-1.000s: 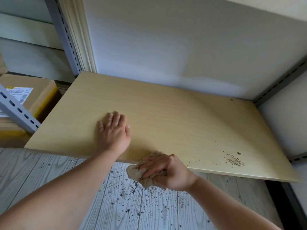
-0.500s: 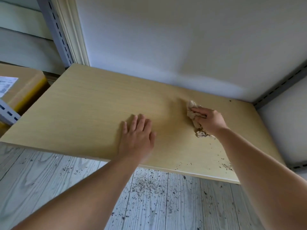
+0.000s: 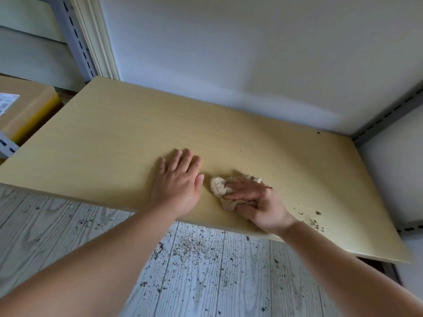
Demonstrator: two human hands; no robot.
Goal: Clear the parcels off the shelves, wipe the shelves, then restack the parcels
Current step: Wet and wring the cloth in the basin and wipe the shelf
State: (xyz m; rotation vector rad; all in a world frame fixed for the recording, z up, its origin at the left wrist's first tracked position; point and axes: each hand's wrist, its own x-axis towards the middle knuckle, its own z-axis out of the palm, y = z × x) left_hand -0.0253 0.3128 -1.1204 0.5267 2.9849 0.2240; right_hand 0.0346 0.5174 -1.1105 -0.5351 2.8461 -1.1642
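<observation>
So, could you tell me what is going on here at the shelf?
A person is wiping a bare wooden shelf. The right hand presses a crumpled cloth onto the board near its front edge, while the left hand lies flat beside it. Dark crumbs remain on the shelf's front right corner, and more are scattered on the floor below. A parcel sits off to the left.
</observation>
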